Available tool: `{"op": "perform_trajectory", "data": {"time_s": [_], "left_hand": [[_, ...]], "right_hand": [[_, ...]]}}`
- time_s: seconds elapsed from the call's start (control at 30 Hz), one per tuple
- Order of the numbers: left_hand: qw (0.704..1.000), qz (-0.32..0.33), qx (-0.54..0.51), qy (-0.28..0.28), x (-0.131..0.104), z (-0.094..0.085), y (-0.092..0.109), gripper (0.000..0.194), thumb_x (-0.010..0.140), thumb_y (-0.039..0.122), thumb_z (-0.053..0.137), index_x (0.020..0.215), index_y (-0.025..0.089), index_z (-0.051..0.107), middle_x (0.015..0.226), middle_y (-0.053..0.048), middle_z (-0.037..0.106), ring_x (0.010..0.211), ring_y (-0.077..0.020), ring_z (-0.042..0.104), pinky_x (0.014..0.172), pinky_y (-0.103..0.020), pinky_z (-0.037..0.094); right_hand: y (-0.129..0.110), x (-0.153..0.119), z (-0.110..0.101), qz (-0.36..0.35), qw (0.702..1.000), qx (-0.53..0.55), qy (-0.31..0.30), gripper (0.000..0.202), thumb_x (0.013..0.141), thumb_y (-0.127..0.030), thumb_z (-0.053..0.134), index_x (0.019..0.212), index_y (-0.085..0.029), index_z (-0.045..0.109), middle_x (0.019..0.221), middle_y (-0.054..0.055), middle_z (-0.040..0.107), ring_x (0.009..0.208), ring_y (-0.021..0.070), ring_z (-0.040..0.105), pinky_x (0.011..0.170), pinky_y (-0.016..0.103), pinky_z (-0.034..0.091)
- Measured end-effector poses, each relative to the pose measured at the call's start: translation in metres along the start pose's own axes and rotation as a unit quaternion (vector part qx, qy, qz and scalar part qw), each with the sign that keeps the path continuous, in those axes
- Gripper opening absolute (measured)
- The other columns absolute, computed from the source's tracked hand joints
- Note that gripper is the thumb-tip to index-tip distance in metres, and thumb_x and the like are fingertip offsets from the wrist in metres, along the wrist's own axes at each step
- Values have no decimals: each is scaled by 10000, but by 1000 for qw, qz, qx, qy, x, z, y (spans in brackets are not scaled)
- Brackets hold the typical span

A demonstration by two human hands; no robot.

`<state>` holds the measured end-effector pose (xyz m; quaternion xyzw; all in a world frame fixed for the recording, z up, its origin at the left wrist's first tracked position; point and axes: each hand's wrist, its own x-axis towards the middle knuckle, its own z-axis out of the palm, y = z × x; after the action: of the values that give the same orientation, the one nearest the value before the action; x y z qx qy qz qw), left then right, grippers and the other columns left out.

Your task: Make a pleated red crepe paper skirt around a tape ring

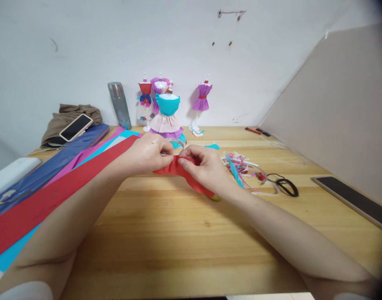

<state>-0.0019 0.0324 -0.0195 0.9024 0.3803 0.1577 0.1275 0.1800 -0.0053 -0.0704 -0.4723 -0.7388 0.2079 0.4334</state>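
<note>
Between my two hands is a strip of red crepe paper [196, 185], bunched into small folds along its upper edge. My left hand [150, 153] pinches its left part, thumb against fingers. Close beside it, my right hand [205, 164] pinches the top edge, and the loose end hangs below toward the tabletop. A roll of tape [177, 143] lies just behind the fingers, partly hidden. Something yellow [215, 198] peeks out under the paper's right end. A long red paper sheet [62, 177] lies under my left forearm, over blue and pink sheets.
Mini dress forms in paper dresses [167, 106] stand by the wall, another purple one [203, 98] to their right. A grey flask [119, 106], a phone [76, 127] on brown cloth, paper scraps [240, 164], a black hair tie [287, 186] and a dark flat device [353, 200] lie around.
</note>
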Motion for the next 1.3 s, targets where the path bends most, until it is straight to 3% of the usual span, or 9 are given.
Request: {"op": "perform_trajectory", "data": {"time_s": [0.37, 0.57, 0.73, 0.93, 1.13, 1.3], "left_hand": [[1000, 9, -1, 7, -2, -1, 3, 205, 768, 160, 546, 648, 136, 710, 509, 44, 465, 523, -82, 365, 511, -244, 237], [1000, -14, 10, 11, -3, -5, 5, 202, 779, 152, 542, 660, 129, 703, 565, 16, 564, 560, -93, 441, 531, -237, 269], [1000, -10, 19, 15, -5, -9, 5, 198, 783, 159, 545, 694, 126, 720, 606, 2, 616, 576, -97, 457, 543, -227, 290], [1000, -3, 5, 5, -5, -9, 6, 208, 783, 164, 536, 679, 133, 714, 544, 25, 541, 530, -84, 403, 516, -224, 263], [1000, -1, -5, 5, -5, -8, 6, 213, 763, 149, 520, 674, 135, 713, 560, 15, 570, 544, -89, 424, 518, -227, 262], [1000, 4, 19, 9, -2, -1, 4, 234, 771, 195, 525, 661, 132, 722, 518, 18, 521, 517, -89, 386, 499, -253, 221]], "right_hand": [[5, 3, -1, 1, 999, -28, 19, 148, 790, -276, 587, 682, -193, 530, 647, 2, 548, 619, 137, 488, 593, 270, 368], [3, 6, -9, 20, 998, -48, -30, 153, 772, -299, 612, 687, -177, 577, 659, 8, 584, 642, 145, 508, 599, 271, 361], [5, 8, -16, 45, 992, -56, -104, 161, 742, -259, 618, 626, -189, 532, 589, -30, 496, 567, 117, 444, 535, 253, 291], [-3, 3, -17, 4, 989, -125, -80, 188, 732, -132, 595, 599, -201, 482, 543, -32, 468, 546, 118, 411, 548, 270, 265], [-7, 1, -14, 9, 993, -105, -43, 281, 835, -350, 620, 627, -195, 513, 600, -5, 533, 583, 130, 449, 554, 279, 274], [-1, 2, -7, -1, 993, -116, -11, 192, 796, -259, 623, 644, -192, 525, 594, -4, 542, 580, 132, 449, 577, 281, 298]]}}
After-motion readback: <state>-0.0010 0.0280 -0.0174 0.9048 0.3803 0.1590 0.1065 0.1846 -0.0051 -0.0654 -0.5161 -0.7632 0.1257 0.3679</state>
